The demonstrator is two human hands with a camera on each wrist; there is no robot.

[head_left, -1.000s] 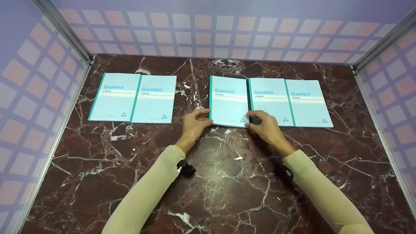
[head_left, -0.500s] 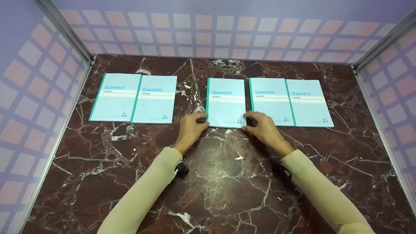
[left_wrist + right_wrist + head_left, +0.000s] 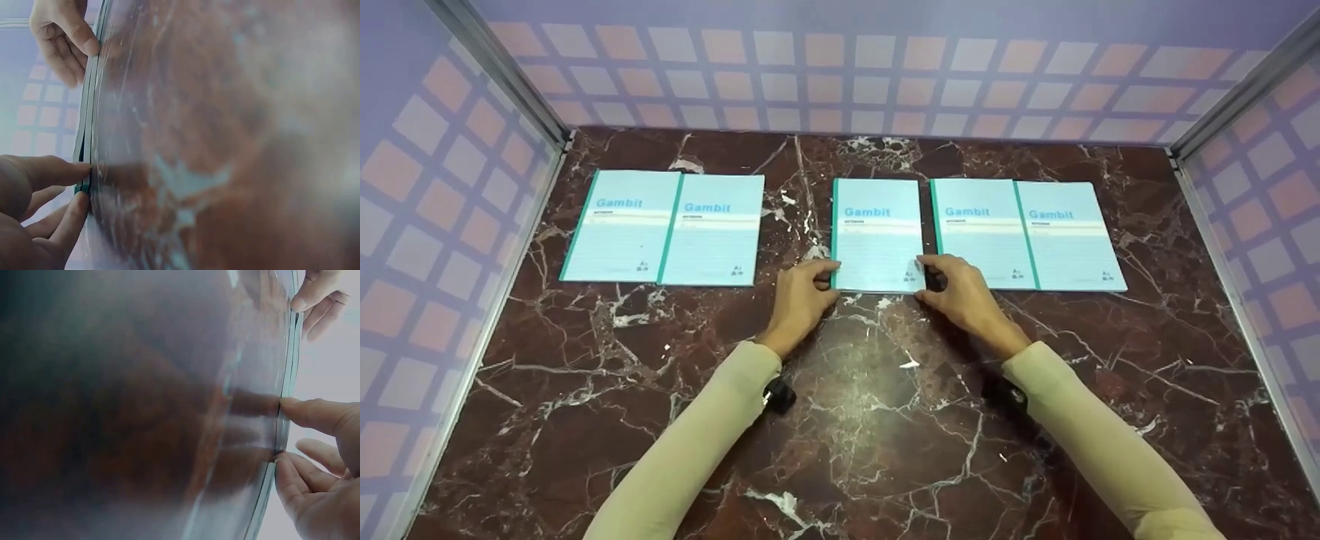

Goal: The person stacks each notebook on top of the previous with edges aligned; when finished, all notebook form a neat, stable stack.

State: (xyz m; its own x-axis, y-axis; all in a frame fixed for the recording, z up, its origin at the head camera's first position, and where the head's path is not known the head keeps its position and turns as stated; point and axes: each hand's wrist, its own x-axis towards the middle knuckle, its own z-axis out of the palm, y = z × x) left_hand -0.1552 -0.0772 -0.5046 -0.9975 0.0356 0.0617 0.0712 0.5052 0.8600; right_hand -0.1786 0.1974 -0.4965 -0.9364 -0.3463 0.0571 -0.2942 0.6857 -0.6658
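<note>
Holding one notebook (image 3: 877, 236) among four others (image 3: 660, 227).

"Gambit" on all 5 notebook covers, incl. middle notebook (image 3: 877, 234).

Desk (image 3: 885, 420): dark red-brown marble, white veining throughout, glossy under even overhead light. Back wall (image 3: 840, 82) rises straight behind the desk, lavender with a grid of pale peach and white squares; matching side panels stand left and right of the desk, joined by metal corner posts (image 3: 499, 75).
</note>
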